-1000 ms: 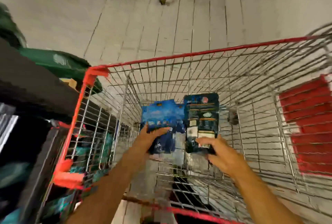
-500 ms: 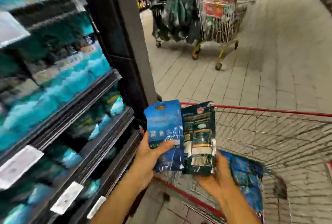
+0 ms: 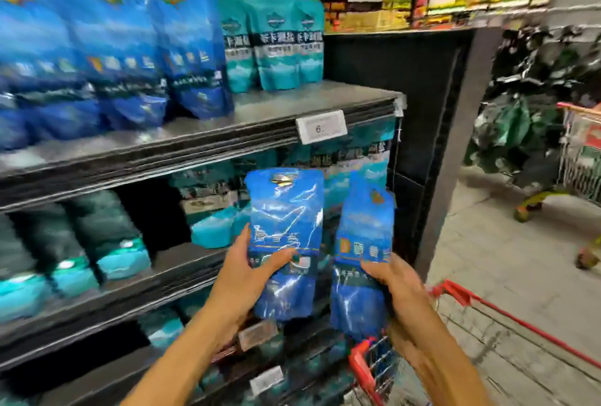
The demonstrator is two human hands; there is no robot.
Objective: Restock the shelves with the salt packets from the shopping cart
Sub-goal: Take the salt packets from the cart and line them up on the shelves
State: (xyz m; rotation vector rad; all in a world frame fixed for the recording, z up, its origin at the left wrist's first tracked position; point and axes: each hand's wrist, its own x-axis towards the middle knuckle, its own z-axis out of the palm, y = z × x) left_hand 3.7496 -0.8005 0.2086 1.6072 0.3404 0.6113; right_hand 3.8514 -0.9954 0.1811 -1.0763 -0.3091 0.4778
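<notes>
STEP: carrying to shelf | LEFT: left hand (image 3: 242, 270) grip clenched round a blue salt packet (image 3: 286, 236) | RIGHT: right hand (image 3: 395, 288) grip clenched round a second blue packet (image 3: 362, 243) | WHERE: both upright in the air before the shelves (image 3: 201, 132), above the shopping cart (image 3: 461, 295) corner | PROGRESS: neither placed yet; matching blue packets stand on the upper shelf; cart contents unseen.

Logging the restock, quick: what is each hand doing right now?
Left hand: holding a blue salt packet.
Right hand: holding a second blue packet.

Head view, close, facing shelves (image 3: 201, 132)
</notes>
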